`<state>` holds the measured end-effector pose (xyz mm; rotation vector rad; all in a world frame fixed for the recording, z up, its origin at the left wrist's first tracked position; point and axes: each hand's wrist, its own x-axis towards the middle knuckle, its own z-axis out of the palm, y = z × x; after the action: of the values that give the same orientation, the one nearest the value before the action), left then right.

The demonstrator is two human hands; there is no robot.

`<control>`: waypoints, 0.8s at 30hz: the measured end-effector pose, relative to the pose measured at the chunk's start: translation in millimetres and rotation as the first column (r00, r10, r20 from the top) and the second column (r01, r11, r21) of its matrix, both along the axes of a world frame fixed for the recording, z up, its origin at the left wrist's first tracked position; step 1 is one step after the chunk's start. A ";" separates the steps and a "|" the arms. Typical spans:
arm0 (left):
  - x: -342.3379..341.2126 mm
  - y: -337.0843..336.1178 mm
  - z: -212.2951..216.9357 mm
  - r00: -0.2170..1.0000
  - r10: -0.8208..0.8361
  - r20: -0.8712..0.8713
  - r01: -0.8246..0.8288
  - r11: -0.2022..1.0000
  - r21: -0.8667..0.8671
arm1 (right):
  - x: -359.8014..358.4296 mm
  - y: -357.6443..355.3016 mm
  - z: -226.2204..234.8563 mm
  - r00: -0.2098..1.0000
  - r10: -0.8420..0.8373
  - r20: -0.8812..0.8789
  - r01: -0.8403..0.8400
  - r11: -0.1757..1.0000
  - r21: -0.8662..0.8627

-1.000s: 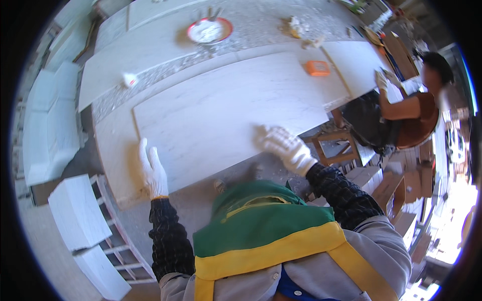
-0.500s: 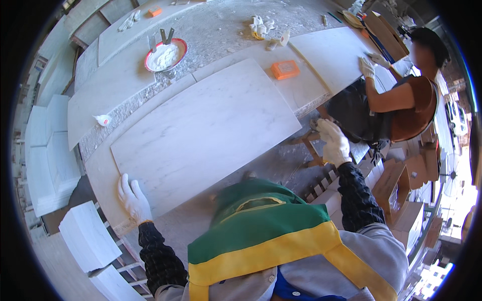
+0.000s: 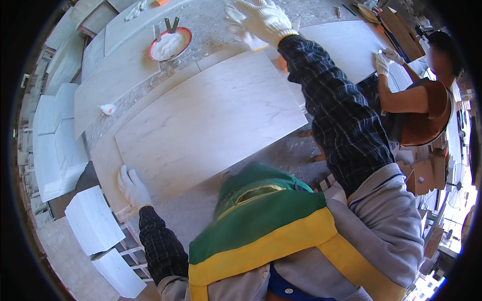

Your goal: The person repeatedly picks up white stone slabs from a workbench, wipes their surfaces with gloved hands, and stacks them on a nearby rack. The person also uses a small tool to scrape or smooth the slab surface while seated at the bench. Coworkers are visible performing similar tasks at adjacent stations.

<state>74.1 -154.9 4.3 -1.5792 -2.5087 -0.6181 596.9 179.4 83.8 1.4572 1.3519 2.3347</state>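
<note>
A large pale marble slab lies flat on the workbench in front of me. My left hand, in a white knit glove, rests with its fingers on the slab's near left corner. My right hand, also gloved, is stretched far forward above the slab's far right corner, fingers spread and holding nothing. An orange block peeks out just under my right sleeve.
A red-rimmed bowl of white paste with tools sits at the back left. A second slab lies at the right, where another person's gloved hands work. White stone blocks are stacked at lower left. A crumpled white rag lies left.
My right hand has lifted off the slab's right edge and reached far forward past its far corner. My left hand has slid along the near edge to the left corner.
</note>
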 end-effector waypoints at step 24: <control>-6.1 1.4 6.3 0.968 -0.110 0.225 0.103 0.994 0.046 | 83.2 -427.9 -164.0 -0.673 -0.547 -0.499 -0.591 0.803 -0.083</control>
<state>68.0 -153.5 10.6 -1.7309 -2.5657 -0.8984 680.1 -248.5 -80.2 3.0351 1.5630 -1.4366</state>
